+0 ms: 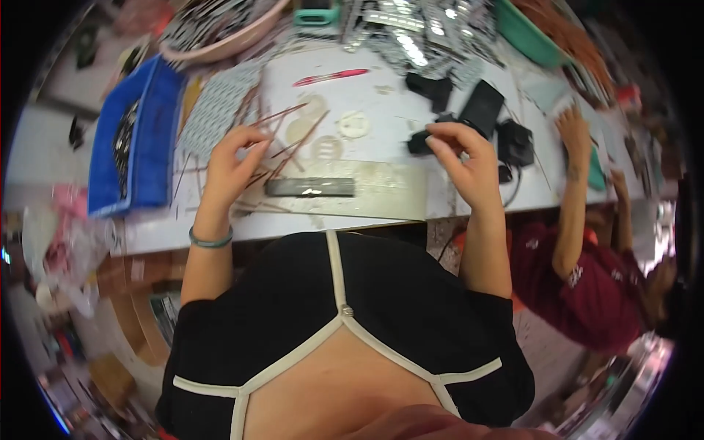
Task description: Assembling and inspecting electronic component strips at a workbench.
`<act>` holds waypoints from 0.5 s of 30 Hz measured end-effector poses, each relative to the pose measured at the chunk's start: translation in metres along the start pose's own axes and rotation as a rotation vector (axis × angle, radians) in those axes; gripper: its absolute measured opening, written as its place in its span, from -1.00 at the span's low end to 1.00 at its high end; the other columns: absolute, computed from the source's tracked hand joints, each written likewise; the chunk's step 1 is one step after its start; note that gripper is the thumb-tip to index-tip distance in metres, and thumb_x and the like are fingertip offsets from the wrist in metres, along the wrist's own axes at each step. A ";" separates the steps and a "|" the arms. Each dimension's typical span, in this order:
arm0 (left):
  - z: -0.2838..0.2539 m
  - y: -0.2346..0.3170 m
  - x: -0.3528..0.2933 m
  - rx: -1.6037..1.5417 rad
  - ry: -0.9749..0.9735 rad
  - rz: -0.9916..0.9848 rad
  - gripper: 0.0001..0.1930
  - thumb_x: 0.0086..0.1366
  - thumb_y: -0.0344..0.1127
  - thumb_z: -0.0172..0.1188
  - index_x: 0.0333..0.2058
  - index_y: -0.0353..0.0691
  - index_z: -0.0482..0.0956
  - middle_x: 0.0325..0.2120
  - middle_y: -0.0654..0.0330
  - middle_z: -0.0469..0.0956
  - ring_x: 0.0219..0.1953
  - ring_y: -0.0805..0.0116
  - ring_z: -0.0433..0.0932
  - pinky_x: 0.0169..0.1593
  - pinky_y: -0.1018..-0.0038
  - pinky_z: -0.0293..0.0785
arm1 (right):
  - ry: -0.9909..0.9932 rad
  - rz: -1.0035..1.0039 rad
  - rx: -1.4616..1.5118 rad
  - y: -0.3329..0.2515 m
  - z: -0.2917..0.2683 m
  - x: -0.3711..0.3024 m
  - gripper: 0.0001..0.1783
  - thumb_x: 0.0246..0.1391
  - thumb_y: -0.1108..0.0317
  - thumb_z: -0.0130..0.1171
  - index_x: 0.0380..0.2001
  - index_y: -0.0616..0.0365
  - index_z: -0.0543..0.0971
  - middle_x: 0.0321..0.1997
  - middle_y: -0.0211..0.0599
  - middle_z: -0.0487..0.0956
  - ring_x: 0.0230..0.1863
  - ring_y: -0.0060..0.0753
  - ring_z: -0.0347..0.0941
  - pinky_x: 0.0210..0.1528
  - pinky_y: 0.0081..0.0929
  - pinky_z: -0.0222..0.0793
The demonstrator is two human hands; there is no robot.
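My left hand (233, 163) hovers over the left part of the table, thumb and forefinger brought together in a pinch; anything between them is too small to make out. Around it lie several thin reddish-brown strips (297, 150). My right hand (471, 165) is pinched too, its fingertips close to a small black object (419, 143), and what it holds, if anything, does not show. Between the hands, a flat dark grey bar (309, 188) rests on a pale rectangular plate (389, 192) at the table's near edge. Beyond it lies a round whitish disc (353, 124).
At left stands a blue bin (150, 139) with dark pieces, beside a patterned grey sheet (216, 110). A red pen (331, 77), shiny metal strips (411, 37), a pink basin (227, 48) and a green basin (532, 40) lie farther back. A co-worker's hand (572, 132) reaches in at right.
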State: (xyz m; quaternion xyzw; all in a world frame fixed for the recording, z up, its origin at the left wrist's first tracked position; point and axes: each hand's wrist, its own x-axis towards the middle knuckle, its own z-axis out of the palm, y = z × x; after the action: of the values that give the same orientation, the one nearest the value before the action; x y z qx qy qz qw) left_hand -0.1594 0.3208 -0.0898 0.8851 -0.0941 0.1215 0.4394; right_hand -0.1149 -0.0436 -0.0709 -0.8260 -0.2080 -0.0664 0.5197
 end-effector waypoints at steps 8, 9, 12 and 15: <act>-0.013 -0.003 -0.030 0.240 0.279 0.076 -0.77 0.09 -0.32 0.28 -0.27 -0.27 0.57 -0.24 0.06 0.51 -0.14 0.13 0.45 -0.04 0.32 0.33 | -0.598 -0.178 -0.066 -0.024 0.122 0.096 -0.79 0.03 0.33 0.21 -0.33 0.26 0.61 -0.46 -0.28 0.58 -0.46 -0.52 0.47 -0.41 -0.57 0.36; -0.018 -0.006 -0.028 0.442 0.450 0.144 -0.69 0.07 -0.26 0.31 -0.21 -0.24 0.56 -0.15 0.04 0.49 -0.06 0.10 0.42 0.03 0.27 0.30 | -0.615 -0.178 -0.074 -0.024 0.142 0.107 -0.75 0.00 0.25 0.21 -0.32 0.21 0.62 -0.45 -0.25 0.60 -0.44 -0.41 0.50 -0.37 -0.50 0.39; -0.037 -0.024 -0.020 0.795 0.460 0.004 -0.53 0.00 -0.16 0.37 -0.11 -0.21 0.53 -0.01 0.02 0.41 0.09 0.04 0.33 0.14 0.21 0.20 | -0.569 -0.187 -0.132 -0.020 0.200 0.133 -0.66 -0.02 0.15 0.25 -0.29 0.21 0.61 -0.46 -0.24 0.60 -0.44 -0.39 0.51 -0.36 -0.47 0.40; -0.049 -0.055 -0.027 0.658 0.269 -0.035 -0.45 -0.04 -0.16 0.40 -0.05 -0.22 0.51 0.02 0.00 0.41 0.10 0.02 0.35 0.13 0.24 0.27 | -0.471 -0.095 -0.174 -0.024 0.232 0.141 -0.53 -0.05 0.06 0.29 -0.26 0.28 0.58 -0.50 -0.25 0.58 -0.47 -0.47 0.49 -0.39 -0.49 0.39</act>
State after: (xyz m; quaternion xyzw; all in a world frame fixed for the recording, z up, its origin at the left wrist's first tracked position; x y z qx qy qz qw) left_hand -0.1760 0.3947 -0.1107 0.9568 0.0240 0.2530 0.1411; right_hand -0.0216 0.2103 -0.1096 -0.8494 -0.3556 0.0859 0.3803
